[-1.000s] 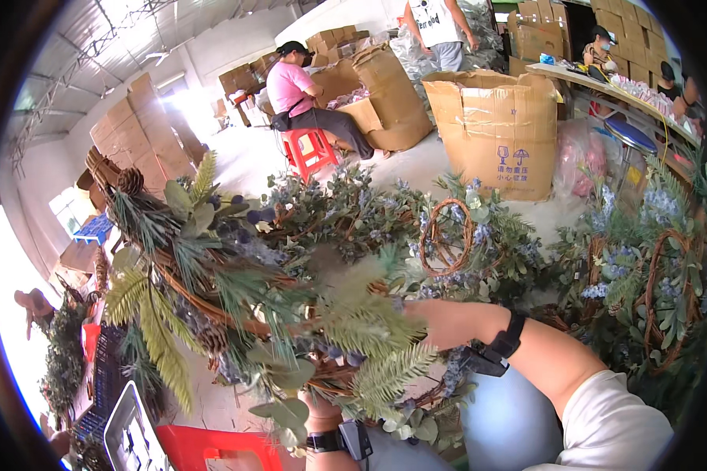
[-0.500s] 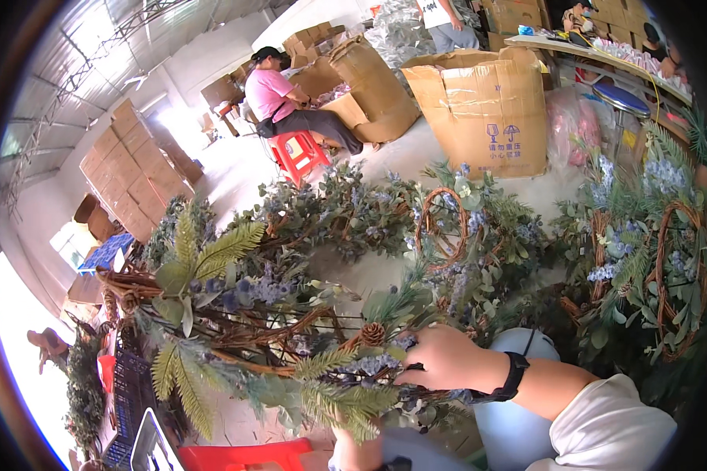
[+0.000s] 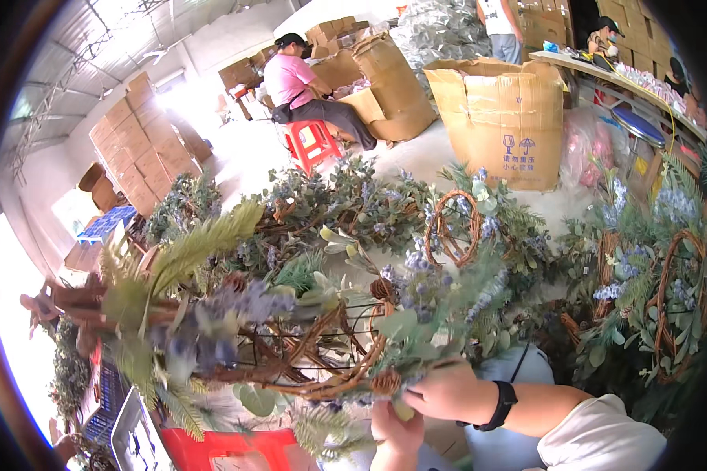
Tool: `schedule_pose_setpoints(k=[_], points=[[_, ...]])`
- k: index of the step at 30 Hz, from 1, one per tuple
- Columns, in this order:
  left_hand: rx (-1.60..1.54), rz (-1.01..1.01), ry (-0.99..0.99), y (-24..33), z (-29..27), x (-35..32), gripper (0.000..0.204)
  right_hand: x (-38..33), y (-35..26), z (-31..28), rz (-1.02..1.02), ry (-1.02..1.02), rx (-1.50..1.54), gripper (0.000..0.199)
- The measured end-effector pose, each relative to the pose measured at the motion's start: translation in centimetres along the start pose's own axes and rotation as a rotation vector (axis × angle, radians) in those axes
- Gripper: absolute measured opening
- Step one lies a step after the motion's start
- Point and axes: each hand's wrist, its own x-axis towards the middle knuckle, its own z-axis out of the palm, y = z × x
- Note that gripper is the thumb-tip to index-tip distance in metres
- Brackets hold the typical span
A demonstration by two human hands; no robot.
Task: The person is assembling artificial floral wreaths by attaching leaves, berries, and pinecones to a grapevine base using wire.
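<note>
A large twig wreath (image 3: 322, 385) with artificial leaves, blue berries and pinecones stretches in front of me, its left end blurred. Both my hands meet at its near lower right edge, beside a pinecone (image 3: 386, 382). My right hand (image 3: 445, 390), black band on the wrist, is closed on the wreath's rim with bent fingers. Just left of it and lower, my left hand (image 3: 397, 428) comes up from below with its fingers pinched at the same edge. A pale leaf (image 3: 403, 409) shows between the two hands. The fingertips are partly hidden by foliage.
More wreaths (image 3: 675, 290) lie ahead and to the right. A red plastic stool (image 3: 232, 447) and a blue crate (image 3: 106, 412) stand at the lower left. Beyond are a big carton (image 3: 499, 118), a seated person in pink (image 3: 291, 82) and a worktable (image 3: 597, 67).
The wreath has turned and shifted, with its left end swinging further left. My left hand has risen from below the foliage to beside my right hand, which has moved slightly down. The view has shifted a little.
</note>
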Motion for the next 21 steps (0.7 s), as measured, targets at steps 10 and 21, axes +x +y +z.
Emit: schedule_pose_setpoints(k=[10,21], points=[[0.286,0.246,-0.291,6.7,-4.8,2.7,0.063,-0.3,-2.4,1.0,-0.147,-0.032,0.212,0.022],[0.698,0.502,0.066,13.4,-9.7,6.7,0.053,6.6,0.8,-5.0,-0.032,0.359,0.476,0.006]])
